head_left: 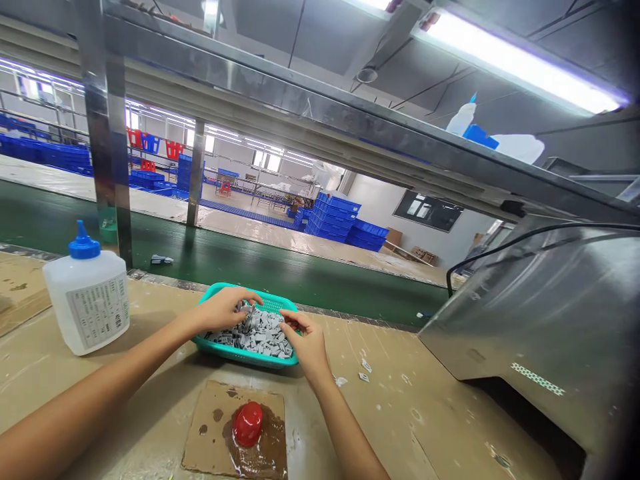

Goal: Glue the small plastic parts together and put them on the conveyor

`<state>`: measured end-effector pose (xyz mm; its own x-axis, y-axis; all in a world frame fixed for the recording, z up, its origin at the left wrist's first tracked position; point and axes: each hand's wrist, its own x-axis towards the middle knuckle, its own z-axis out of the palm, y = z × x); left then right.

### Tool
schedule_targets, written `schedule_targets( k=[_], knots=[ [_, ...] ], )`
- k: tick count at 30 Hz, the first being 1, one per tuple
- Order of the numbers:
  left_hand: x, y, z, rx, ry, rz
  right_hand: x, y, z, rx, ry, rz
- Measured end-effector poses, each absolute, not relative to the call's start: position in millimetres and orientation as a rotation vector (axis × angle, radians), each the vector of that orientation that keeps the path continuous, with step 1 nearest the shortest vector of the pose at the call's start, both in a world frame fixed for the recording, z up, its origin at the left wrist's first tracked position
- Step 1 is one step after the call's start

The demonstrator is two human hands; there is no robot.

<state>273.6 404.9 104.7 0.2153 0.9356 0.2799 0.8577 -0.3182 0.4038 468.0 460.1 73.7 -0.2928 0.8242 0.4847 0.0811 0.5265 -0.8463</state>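
A green plastic basket (245,360) full of small grey plastic parts (263,337) stands on the worktable. Over its left side is my left hand (227,310), fingers curved and apart above the heap, with grey parts showing by the thumb. At the basket's right rim, my right hand (305,333) has thumb and forefinger drawn close together; whatever lies between the tips is too small to make out. Nearer to me, a glossy red cap-shaped piece (249,424) rests on a wet, stained cardboard square (205,443).
A white bottle with a blue nozzle (93,300) stands at left. Behind the basket runs a green conveyor belt (280,267) carrying a grey piece (161,259). Loose grey parts (364,377) lie right of my hand. A metal housing (530,333) bounds the right; a shelf beam (300,100) crosses above.
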Motion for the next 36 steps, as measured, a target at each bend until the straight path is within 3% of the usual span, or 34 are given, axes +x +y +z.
schedule_targets(
  k=[11,23,36],
  knots=[
    [266.4,405.8,84.5,2.203,1.782,0.41,470.0,465.5,70.5,-0.774,-1.736,0.991],
    [295.2,407.8,97.5,1.969,1.502,1.108,454.4,444.9,82.1,-0.8,-1.872,0.732],
    [294.4,418.9,86.1,1.57,1.232,1.324,455.8,446.3,82.3,-0.691,-1.976,0.59]
  ],
)
